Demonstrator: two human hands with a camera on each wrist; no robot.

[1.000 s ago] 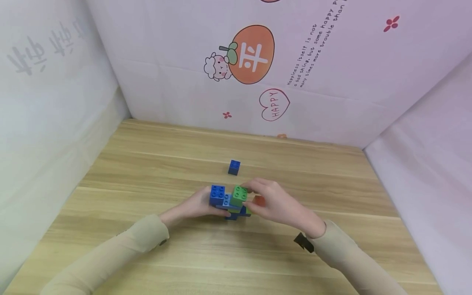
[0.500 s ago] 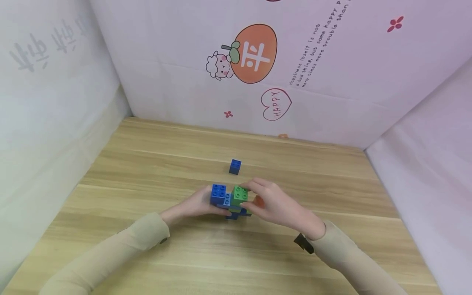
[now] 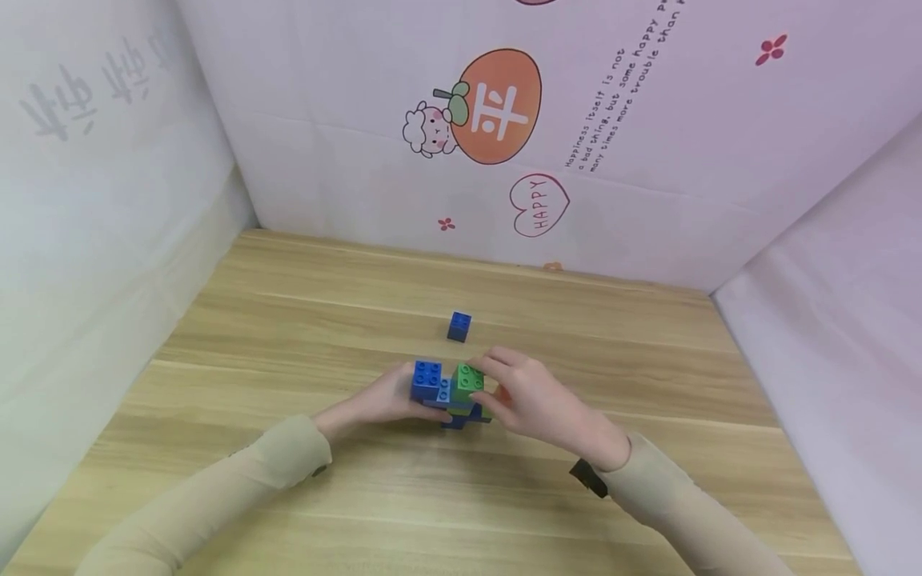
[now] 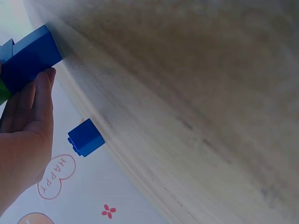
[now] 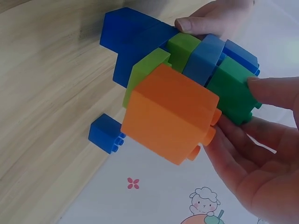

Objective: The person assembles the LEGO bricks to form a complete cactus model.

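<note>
A built-up stack of toy building bricks stands mid-table, in blue, light blue, lime, green and orange. My left hand grips its left side, thumb on the near face and fingers behind; the left wrist view shows those fingers along a dark blue brick. With thumb and fingers, my right hand pinches the green brick, which sits on the light blue brick at the top. An orange brick juts out beside it, mostly hidden by the right hand in the head view.
One loose blue brick lies on the wooden table just beyond the stack. Printed white cloth walls close off the back and both sides.
Hardly anything differs. The right hand has shifted slightly around the green brick, its wrist a touch to the left. The left hand and the stack hold the same place.
</note>
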